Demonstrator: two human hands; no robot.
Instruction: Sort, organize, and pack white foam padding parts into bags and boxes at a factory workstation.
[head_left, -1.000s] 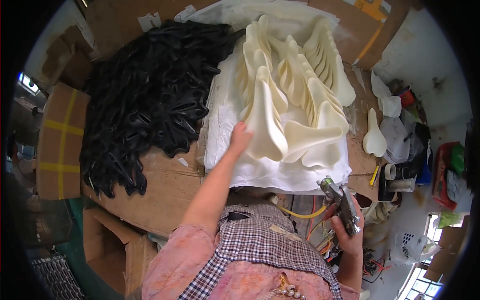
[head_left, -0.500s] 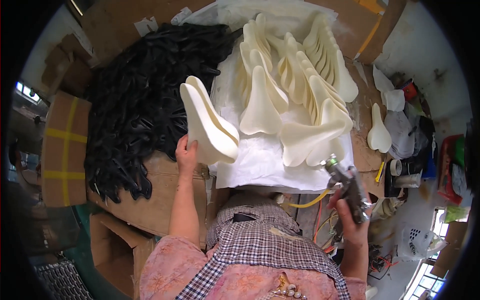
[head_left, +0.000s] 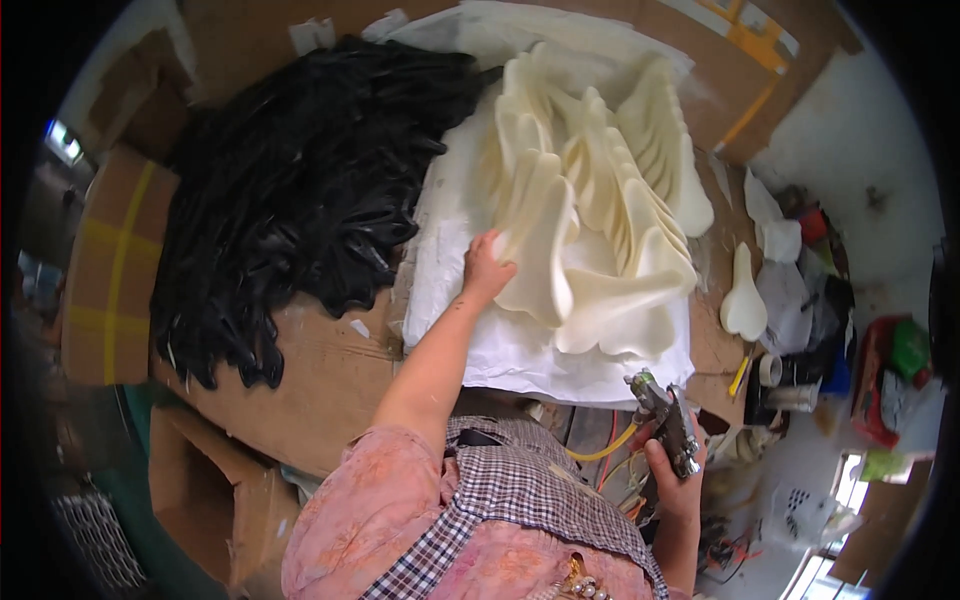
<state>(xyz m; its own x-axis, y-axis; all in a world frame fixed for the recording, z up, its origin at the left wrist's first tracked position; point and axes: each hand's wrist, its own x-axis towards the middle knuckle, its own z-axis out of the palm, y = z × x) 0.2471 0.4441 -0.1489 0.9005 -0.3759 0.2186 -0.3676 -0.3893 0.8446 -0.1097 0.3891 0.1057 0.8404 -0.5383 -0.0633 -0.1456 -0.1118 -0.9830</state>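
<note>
My left hand (head_left: 487, 268) is closed on the left edge of a cream bicycle saddle pad (head_left: 541, 240), which stands at the front of the left row on a white sheet (head_left: 445, 290). My right hand (head_left: 677, 482) grips a metal spray gun (head_left: 664, 420) by the front edge of the sheet, its yellow hose (head_left: 603, 452) trailing below. Behind and beside the held pad, more saddle pads (head_left: 655, 205) lean together in rows. One pad (head_left: 620, 300) lies crosswise in front of them, just beyond the gun.
A big heap of glossy black pieces (head_left: 290, 180) covers the cardboard-topped table's (head_left: 330, 400) left side. To the right lie a single saddle pad (head_left: 743, 300), a yellow-handled tool (head_left: 740, 372) and a tape roll (head_left: 769, 371). An open carton (head_left: 240, 500) stands low at the left.
My left hand has carried the saddle pad to the right and forward, from above the sheet's left edge to the left row. The spray gun has shifted slightly left and down in view.
</note>
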